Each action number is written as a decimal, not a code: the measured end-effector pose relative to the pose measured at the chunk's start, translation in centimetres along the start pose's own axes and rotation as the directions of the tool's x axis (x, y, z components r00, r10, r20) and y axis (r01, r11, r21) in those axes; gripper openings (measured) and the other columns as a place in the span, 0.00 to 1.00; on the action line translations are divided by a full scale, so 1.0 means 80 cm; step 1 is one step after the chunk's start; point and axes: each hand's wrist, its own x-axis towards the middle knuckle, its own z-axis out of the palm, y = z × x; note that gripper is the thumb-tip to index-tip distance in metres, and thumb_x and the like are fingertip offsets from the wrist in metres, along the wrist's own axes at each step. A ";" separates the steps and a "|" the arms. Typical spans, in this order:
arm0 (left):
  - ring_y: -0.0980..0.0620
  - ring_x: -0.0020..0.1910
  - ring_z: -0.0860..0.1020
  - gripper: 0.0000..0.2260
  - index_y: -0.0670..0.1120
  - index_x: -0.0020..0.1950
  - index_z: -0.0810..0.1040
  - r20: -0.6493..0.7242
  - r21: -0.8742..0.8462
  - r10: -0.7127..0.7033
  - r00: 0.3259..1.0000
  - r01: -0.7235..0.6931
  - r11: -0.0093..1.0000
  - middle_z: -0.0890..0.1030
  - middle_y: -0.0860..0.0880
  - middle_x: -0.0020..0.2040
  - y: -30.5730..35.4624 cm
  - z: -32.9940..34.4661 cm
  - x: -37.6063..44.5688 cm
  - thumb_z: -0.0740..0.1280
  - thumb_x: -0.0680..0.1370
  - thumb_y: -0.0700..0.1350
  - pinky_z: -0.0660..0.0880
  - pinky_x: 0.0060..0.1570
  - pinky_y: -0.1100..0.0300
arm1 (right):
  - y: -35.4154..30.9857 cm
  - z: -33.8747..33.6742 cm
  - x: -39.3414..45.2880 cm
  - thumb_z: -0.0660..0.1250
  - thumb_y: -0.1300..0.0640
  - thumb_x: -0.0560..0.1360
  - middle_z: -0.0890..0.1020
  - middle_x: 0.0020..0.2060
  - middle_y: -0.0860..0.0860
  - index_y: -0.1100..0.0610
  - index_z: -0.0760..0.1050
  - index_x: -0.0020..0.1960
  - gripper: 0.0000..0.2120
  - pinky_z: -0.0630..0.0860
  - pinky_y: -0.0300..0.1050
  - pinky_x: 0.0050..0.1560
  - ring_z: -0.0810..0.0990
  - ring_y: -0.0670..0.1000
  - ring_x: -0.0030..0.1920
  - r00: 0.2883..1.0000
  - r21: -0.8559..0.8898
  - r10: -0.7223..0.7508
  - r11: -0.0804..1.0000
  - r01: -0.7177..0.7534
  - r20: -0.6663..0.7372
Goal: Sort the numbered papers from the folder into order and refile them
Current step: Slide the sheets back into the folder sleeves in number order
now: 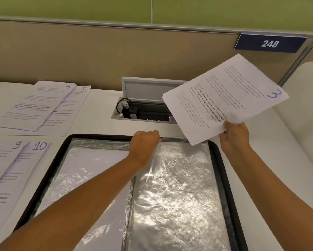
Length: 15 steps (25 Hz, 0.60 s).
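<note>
Paper handling first: sheet 3 (pixel 224 98) is light and floppy, so it will likely sag or curl if you hold only a corner. Your right hand (pixel 233 136) pinches its near edge, fingers curled round the paper, sheet raised in the air above and beyond that hand, clear of the desk (pixel 101 113). Support nearer the middle of an edge when feeding it in. Looks: white printed page, some bold lines of text, blue handwritten 3 by one corner, tilted.

Your left hand (pixel 144 145) is curled at the far edge of the open folder (pixel 222 169), apparently gripping the top of a clear sleeve (pixel 173 187); whether it has the pocket mouth open, cannot tell. Sleeve plastic is thin, crinkled, glossy, likely slippery and clingy, so hold the mouth apart while the sheet slides in. Folder has a black rim and lies under both forearms; the sleeve left of your left hand looks to hold a white sheet.

Left of your left hand, on the desk: sheets 4 (pixel 38 104) and 5 (pixel 74 104) overlapping, farther off; sheets 9 (pixel 1 160) and 10 (pixel 30 160) nearer. Not yet filed.
</note>
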 end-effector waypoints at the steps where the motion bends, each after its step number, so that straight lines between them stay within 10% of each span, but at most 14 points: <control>1: 0.54 0.20 0.70 0.08 0.44 0.35 0.79 0.002 -0.006 -0.002 1.000 0.002 1.000 0.75 0.51 0.23 -0.001 -0.001 0.000 0.74 0.70 0.45 0.70 0.32 0.62 | 0.002 0.001 0.002 0.59 0.71 0.77 0.80 0.53 0.53 0.55 0.75 0.53 0.14 0.79 0.41 0.51 0.80 0.50 0.53 1.000 0.003 0.005 1.000 -0.005 -0.002; 15: 0.50 0.49 0.78 0.08 0.43 0.51 0.80 0.401 -0.259 0.004 0.916 0.109 0.960 0.82 0.47 0.49 0.037 0.011 0.011 0.63 0.79 0.44 0.70 0.57 0.55 | 0.014 0.005 0.013 0.60 0.70 0.77 0.79 0.58 0.54 0.59 0.72 0.63 0.17 0.80 0.40 0.49 0.79 0.51 0.57 1.000 0.055 0.003 0.998 -0.002 -0.009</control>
